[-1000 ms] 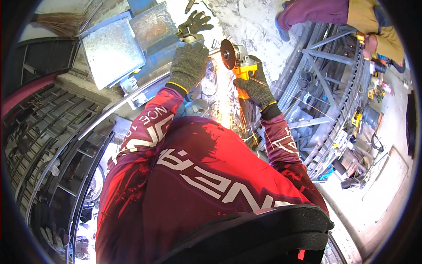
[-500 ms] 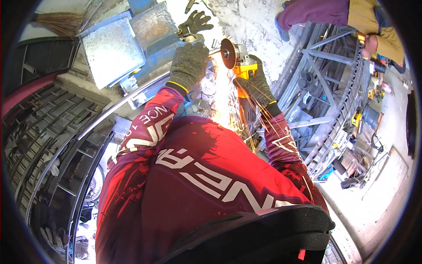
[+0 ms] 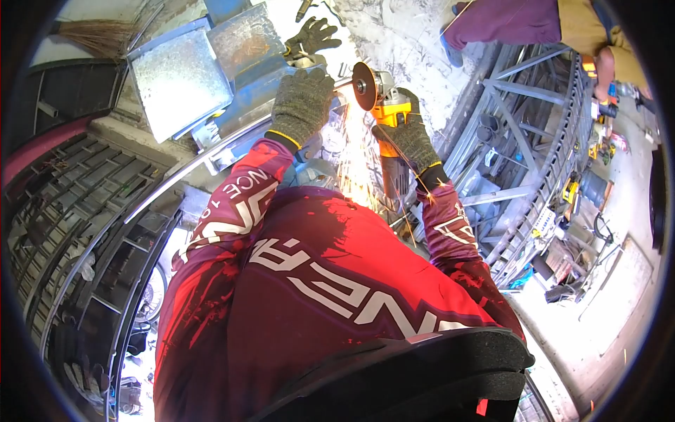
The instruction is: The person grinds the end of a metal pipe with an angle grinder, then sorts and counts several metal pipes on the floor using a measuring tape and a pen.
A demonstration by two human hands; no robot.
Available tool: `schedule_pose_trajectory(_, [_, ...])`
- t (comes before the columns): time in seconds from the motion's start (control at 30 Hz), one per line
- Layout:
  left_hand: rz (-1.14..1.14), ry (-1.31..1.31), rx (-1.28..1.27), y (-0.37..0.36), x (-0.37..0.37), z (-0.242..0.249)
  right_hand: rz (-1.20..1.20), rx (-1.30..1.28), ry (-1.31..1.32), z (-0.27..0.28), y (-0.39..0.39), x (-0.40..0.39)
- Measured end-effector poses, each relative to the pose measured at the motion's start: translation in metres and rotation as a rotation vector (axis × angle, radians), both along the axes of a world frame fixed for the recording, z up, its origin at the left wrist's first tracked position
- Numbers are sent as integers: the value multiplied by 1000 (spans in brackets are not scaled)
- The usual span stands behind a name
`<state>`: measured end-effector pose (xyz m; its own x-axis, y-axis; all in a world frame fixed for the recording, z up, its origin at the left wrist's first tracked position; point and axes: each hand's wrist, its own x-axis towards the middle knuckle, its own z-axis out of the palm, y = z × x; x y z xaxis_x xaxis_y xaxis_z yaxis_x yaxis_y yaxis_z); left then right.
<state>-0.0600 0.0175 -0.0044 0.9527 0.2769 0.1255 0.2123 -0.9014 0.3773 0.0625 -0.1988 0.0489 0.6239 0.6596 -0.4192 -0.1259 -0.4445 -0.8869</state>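
Observation:
My right hand (image 3: 409, 133), in a dark knitted glove, is wrapped around a yellow angle grinder (image 3: 391, 114). The grinder's reddish-brown disc (image 3: 364, 86) meets the end of a thin metal bar (image 3: 343, 83), and bright sparks stream down toward my body. Also gloved, my left hand (image 3: 302, 100) is closed over the long metal bar just left of the disc; its fingertips are partly hidden. Beyond it, a dark glove (image 3: 313, 36) with spread fingers lies by the blue machine (image 3: 253, 91); no arm shows in it.
A square metal tray (image 3: 179, 77) stands at upper left. Welded steel frames (image 3: 524, 133) lie at right, dark metal racks (image 3: 77, 204) at left. Another person in purple trousers (image 3: 503, 22) is at upper right, a hand (image 3: 603, 74) near power tools. Several tools lie along the right side.
The spark stream has narrowed and shifted around my right wrist. Both my hands and the grinder stay nearly in place. The other person's hand has moved slightly right and down.

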Motion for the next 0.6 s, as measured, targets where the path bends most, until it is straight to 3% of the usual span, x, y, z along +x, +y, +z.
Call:
schedule_pose_trajectory(0.1, [7,14,1,0,1,1,-34,32,86,2,2,-1])
schedule_pose_trajectory(0.17, [5,40,-11,-1,2,2,-8,-144,-26,-6,1,3])
schedule_pose_trajectory(0.37, [11,-7,-10,-1,0,-5,-40,16,69,-5,0,1])
schedule_pose_trajectory(0.5, [12,40,-14,-1,2,-1,-60,-74,67,-1,4,0])
schedule_pose_trajectory(0.6, [14,-6,6,-1,1,-2,-4,-124,-83,-10,1,2])
